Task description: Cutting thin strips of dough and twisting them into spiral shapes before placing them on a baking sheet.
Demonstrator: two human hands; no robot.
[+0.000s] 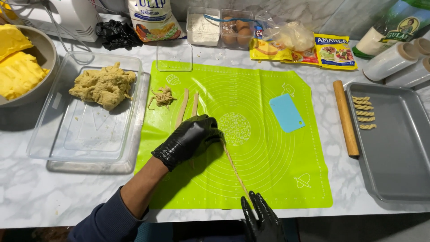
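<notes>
Dough rope is lying stretched across the green mat, right of the clear tub holding the dough lump. Left hand is pressing its upper end, fingers together; right hand is pinning the lower end, fingers spread. Even, light pressure should be keeping it unbroken.

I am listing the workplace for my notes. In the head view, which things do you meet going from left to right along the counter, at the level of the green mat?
Bowl of yellow blocks → clear plastic tray with dough lump → green mat → blue scraper → wooden rolling pin → grey baking pan.
</notes>
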